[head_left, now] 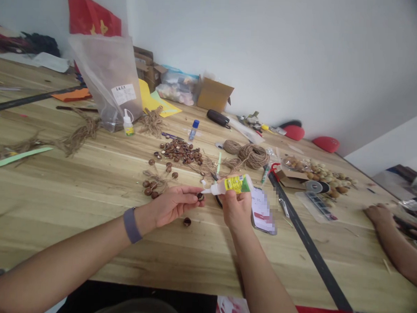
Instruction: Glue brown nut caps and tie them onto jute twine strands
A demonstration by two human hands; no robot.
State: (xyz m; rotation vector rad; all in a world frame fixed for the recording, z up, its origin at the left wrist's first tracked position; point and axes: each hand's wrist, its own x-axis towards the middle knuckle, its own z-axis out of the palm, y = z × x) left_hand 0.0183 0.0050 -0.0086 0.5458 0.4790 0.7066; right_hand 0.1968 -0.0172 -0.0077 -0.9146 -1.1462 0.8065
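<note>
My left hand (pixel 176 204) pinches a brown nut shell half (pixel 200 198) between thumb and fingers, its hollow side showing. In my right hand (pixel 238 210) is a glue bottle (pixel 237 184) with a yellow and green label, tipped sideways. Its white nozzle points left and reaches the shell's rim; whether glue is flowing I cannot make out. A loose nut shell (pixel 187 222) lies on the table just below my left hand. Beyond my hands is a pile of brown nut shells (pixel 181 151), with several more shells tied to twine (pixel 156 182) nearer to me.
A phone (pixel 263 211) lies right of my right hand. Twine coils (pixel 252 156), a glue stick (pixel 193 130) and a second glue bottle (pixel 128 123) stand farther back. A tall translucent bag (pixel 112 75) is at back left. Another person's arm (pixel 393 240) rests at far right.
</note>
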